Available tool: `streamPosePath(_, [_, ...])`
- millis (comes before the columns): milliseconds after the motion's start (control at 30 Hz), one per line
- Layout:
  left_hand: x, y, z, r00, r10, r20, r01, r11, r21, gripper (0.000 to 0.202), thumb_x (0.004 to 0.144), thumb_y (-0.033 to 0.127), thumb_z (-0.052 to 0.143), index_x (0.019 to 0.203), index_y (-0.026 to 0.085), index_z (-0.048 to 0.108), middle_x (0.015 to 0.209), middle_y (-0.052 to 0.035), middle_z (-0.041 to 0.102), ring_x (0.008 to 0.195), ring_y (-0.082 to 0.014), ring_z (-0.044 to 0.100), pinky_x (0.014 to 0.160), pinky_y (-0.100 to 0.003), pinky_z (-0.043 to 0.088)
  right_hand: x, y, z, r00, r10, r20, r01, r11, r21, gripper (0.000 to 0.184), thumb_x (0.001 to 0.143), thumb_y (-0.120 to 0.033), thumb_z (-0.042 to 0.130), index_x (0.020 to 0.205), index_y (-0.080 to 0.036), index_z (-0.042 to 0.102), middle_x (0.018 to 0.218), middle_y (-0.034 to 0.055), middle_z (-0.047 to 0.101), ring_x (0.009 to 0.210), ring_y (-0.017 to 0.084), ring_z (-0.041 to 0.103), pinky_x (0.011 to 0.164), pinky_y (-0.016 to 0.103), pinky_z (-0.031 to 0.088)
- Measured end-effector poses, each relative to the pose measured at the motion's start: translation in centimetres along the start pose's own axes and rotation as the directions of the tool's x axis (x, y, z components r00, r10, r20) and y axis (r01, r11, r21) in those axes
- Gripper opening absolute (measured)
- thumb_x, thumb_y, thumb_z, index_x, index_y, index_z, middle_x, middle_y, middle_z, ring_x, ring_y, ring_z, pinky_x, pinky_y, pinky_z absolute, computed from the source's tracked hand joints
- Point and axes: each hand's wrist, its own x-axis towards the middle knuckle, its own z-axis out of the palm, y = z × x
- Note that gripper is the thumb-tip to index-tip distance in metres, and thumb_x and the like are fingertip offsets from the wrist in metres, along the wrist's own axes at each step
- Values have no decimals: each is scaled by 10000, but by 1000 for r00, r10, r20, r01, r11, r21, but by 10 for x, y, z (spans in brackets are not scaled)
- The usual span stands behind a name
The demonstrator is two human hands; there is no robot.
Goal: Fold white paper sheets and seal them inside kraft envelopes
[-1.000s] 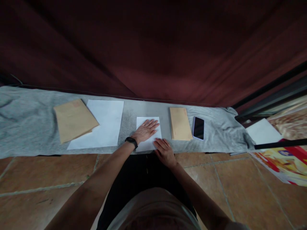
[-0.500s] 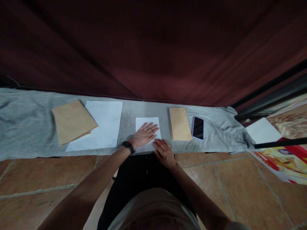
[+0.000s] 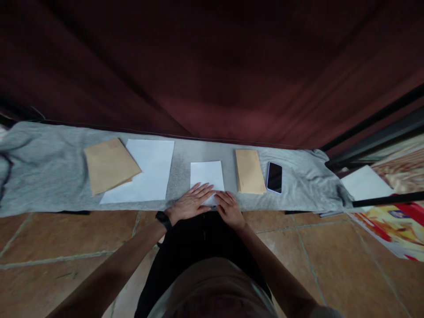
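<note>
L hand (image 3: 190, 204): palm down, flat, fingers spread & pointing fwd-right. Fingertips rest on near edge of small white paper (image 3: 207, 175); heel of hand sits at cloth's near edge. Nothing gripped, hand fully open, just laid on the sheet. Black wristband (image 3: 163, 218) on L wrist. Forearm runs in from lower left, elbow low, arm nearly straight.

R hand (image 3: 229, 210): also palm down & open, fingers together-ish, pointing fwd-left. Tips touch near right corner of same paper, almost meeting L fingertips. No grasp. Forearm comes in from lower right; wrist slightly bent.

Small white paper: centre of grey cloth (image 3: 46, 163), portrait-wise, flat, near edge under both hands. Can't tell if folded or single layer.

Cloth: long strip spread on tiled floor (image 3: 66, 240), backed by dark red curtain (image 3: 212, 66).

Left of paper, apart from it: big white sheet (image 3: 150, 172), w/ brown envelopes (image 3: 110, 165) lying skewed over its left part.

Right of paper, just beside, not touching: narrow brown envelope stack (image 3: 250, 176), upright. Next to that, phone (image 3: 274, 177), screen dark, face up.

Far right, off the cloth: another white sheet (image 3: 364, 182), black bar (image 3: 387, 198) across it, colourful print (image 3: 394, 223) on floor.
</note>
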Motion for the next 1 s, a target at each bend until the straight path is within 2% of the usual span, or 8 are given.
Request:
streamPosePath(67, [-8, 3, -1, 1000, 7, -12, -7, 1000, -13, 655, 1007, 548, 448, 1578, 258, 307, 1668, -57, 284, 1559, -203, 192, 1276, -427, 107, 0, 1, 0, 1000, 4, -1, -4, 1000, 21, 449, 970, -170, 509, 1410, -226, 582, 1468, 79, 583, 1382, 213, 520, 1229, 488, 354])
streamPosePath(233, [-23, 1, 3, 994, -13, -106, 6, 998, -64, 531, 1000, 285, 498, 1525, 277, 419, 1625, -40, 386, 1524, -187, 298, 1274, -432, 207, -1, 5, -1, 999, 25, -28, -23, 998, 59, 484, 942, -129, 525, 1407, -245, 592, 1485, 72, 566, 1385, 216, 516, 1221, 491, 374])
streamPosePath(367, [-33, -6, 7, 981, -51, -185, 22, 987, -159, 518, 969, 169, 490, 1473, 288, 503, 1558, -34, 491, 1462, -176, 416, 1244, -434, 317, 1, 9, -4, 998, 46, -47, -43, 997, 70, 476, 930, -110, 540, 1380, -243, 615, 1492, 74, 559, 1396, 227, 503, 1221, 502, 367])
streamPosePath(467, [-40, -10, 7, 968, -88, -235, 42, 980, -195, 482, 966, 158, 478, 1422, 292, 559, 1504, -26, 554, 1429, -184, 462, 1231, -465, 342, 5, 13, -10, 998, 44, -40, -40, 994, 102, 438, 946, -108, 540, 1329, -287, 655, 1411, 49, 633, 1334, 209, 562, 1204, 487, 389])
streamPosePath(567, [-45, -10, 8, 937, -169, -305, 112, 974, -195, 520, 941, 125, 481, 1440, 258, 539, 1516, -53, 538, 1443, -207, 443, 1234, -507, 326, 10, 15, -17, 998, 42, -47, -35, 989, 141, 412, 958, -123, 549, 1296, -319, 679, 1324, 28, 692, 1283, 193, 602, 1177, 448, 424])
streamPosePath(733, [-43, -7, 10, 914, -239, -327, 177, 962, -208, 557, 905, 60, 428, 1411, 243, 572, 1524, -53, 529, 1451, -201, 430, 1223, -504, 350, 15, 14, -21, 999, 50, -14, -48, 992, 120, 534, 898, -62, 562, 1367, -307, 630, 1419, 32, 628, 1354, 205, 546, 1200, 467, 393])
streamPosePath(833, [-43, -10, 12, 916, -258, -307, 193, 954, -228, 456, 940, 109, 435, 1319, 248, 647, 1469, -46, 587, 1417, -202, 478, 1212, -517, 362, 16, 18, -19, 999, 40, 20, -42, 996, 85, 548, 865, -35, 580, 1346, -289, 648, 1424, 42, 625, 1362, 211, 540, 1201, 475, 389])
streamPosePath(1000, [-48, -15, 16, 922, -235, -308, 147, 948, -282, 330, 992, 238, 480, 1238, 259, 699, 1413, -48, 635, 1374, -212, 530, 1197, -524, 378, 15, 24, -21, 999, 22, 46, -26, 995, 94, 428, 900, -70, 601, 1243, -302, 708, 1336, 21, 688, 1263, 199, 617, 1154, 443, 439])
